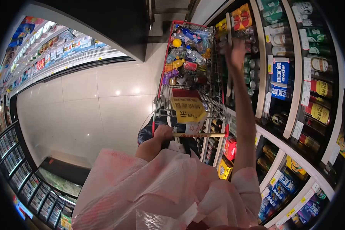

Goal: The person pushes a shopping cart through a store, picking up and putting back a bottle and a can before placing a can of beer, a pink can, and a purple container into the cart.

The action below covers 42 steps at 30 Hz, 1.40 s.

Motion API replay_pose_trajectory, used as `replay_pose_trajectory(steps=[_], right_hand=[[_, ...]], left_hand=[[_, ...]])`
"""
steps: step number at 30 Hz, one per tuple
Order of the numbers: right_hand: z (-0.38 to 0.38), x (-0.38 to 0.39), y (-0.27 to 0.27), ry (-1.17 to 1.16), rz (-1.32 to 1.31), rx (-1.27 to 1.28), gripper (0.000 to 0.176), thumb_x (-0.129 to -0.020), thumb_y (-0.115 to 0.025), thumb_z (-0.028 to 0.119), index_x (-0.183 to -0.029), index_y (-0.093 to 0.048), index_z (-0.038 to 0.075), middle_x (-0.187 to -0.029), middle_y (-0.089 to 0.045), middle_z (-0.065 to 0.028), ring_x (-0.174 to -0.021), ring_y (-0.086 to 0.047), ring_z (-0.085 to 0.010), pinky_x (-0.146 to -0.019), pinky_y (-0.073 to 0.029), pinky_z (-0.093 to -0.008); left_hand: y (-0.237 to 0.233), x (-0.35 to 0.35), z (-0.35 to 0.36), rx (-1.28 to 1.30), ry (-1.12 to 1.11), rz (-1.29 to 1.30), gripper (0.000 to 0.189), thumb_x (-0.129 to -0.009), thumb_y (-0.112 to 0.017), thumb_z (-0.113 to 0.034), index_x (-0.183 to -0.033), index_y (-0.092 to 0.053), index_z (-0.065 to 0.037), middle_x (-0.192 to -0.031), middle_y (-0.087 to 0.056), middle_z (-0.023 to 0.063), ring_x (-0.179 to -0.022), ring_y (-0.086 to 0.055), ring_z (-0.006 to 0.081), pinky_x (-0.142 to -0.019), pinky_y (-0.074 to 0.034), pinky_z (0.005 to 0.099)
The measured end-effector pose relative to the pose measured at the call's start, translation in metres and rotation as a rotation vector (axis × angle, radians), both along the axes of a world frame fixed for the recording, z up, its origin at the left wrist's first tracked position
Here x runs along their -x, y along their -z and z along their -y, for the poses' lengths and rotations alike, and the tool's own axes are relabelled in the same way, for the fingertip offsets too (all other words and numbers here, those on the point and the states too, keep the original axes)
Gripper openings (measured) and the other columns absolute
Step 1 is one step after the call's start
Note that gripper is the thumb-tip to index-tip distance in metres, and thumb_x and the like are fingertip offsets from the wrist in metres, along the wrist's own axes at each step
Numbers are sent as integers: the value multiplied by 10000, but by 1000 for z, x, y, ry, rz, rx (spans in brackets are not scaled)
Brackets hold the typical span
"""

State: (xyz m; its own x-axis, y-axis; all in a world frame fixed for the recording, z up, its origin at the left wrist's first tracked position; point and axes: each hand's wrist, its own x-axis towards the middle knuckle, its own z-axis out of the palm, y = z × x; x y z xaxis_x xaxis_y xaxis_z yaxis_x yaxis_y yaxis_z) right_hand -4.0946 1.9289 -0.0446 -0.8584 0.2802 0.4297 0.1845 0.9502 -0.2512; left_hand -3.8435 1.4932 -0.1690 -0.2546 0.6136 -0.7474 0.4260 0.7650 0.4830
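Observation:
My left hand [164, 132] is wrapped round the left end of the handle [199, 135] of a shopping cart. The wire cart [167, 50] has red edging and is filled with many bottles and cans, among them a red can [190, 66], a yellow-capped bottle [176, 42] and purple packs [170, 76]. A yellow printed sign [188, 108] hangs at its near end. My right arm stretches forward past the cart's right side. At its end my right hand [237, 53] is beside the shelf cans [251, 38], smeared by motion, so its fingers cannot be read.
Drink shelves [261, 76] run along the right, with blue-and-white cartons [281, 73], green cans [316, 34] and price tags. A lit refrigerated case [69, 50] stands at the left, past the tiled floor [120, 82]. A dark panel [115, 23] rises ahead, left of the cart.

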Motion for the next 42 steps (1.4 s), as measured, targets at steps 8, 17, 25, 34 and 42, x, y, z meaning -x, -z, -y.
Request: replay_pose_trajectory(steps=[8,17,25,34,42], right_hand=[[134,-223,298,112,1494,485,591,-1043,-490,552,-1513,-473,194,-1587,-387,-129,-1520,-334,-341,-1166,-286,-738],[130,-172,309,170,1675,499,660,-1019,-522,491,-1593,-399,189,-1722,-233,-100,-1524,-365,-337,-1154,-251,-787],[94,-73,363,88,874,300,732,-861,-757,252,-1504,-433,119,-1525,-466,-158,-1430,-476,-357,-1105,-459,-580],[67,-44,428,112,912,409,842,-761,-824,181,-1485,-398,123,-1523,-376,-130,-1452,-398,-390,-1047,-492,-612],[87,-72,425,208,709,405,744,-736,-885,281,-1300,-477,16,-1363,-536,-273,-1235,-582,-437,-946,-552,-522]], left_hand=[[0,3,-5,34,73,17,303,-807,-691,-307,-1015,-765,-99,-984,-782,161,-919,-765,345,-812,-600,473],[3,8,-12,110,57,105,314,-814,-681,-298,-1053,-748,-107,-1000,-780,160,-965,-758,338,-834,-593,473],[12,-1,-6,94,18,96,230,-863,-597,-232,-992,-725,-91,-989,-780,140,-939,-761,333,-806,-590,475],[21,-8,2,79,16,131,221,-915,-586,-248,-1012,-707,-90,-940,-775,147,-895,-758,342,-775,-583,480],[19,-2,-6,101,39,141,241,-946,-531,-245,-1017,-711,-102,-926,-775,145,-869,-760,344,-759,-586,489]])
